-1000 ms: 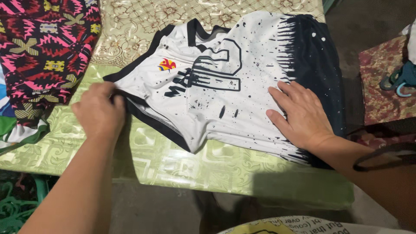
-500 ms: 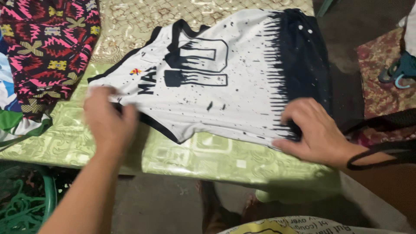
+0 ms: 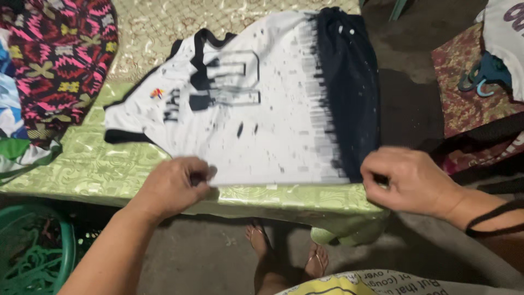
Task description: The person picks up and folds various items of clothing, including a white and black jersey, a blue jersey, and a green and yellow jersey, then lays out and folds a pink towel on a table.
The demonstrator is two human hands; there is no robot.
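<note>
Worktop (image 3: 109, 169) w/ green shiny cover fills the middle of the frame. Shirt (image 3: 256, 114), white w/ a dark hem, lies flat on it, near edge right at the worktop's front edge. Bright patterned cloth (image 3: 60, 60) sits upper left. Left hand (image 3: 172, 186) pinches the shirt's near edge, lower middle; right hand (image 3: 406, 180) pinches the dark corner, lower right. Cover looks slippery, so the shirt could slide off to the floor. Uneven pull could bunch it up.
</note>
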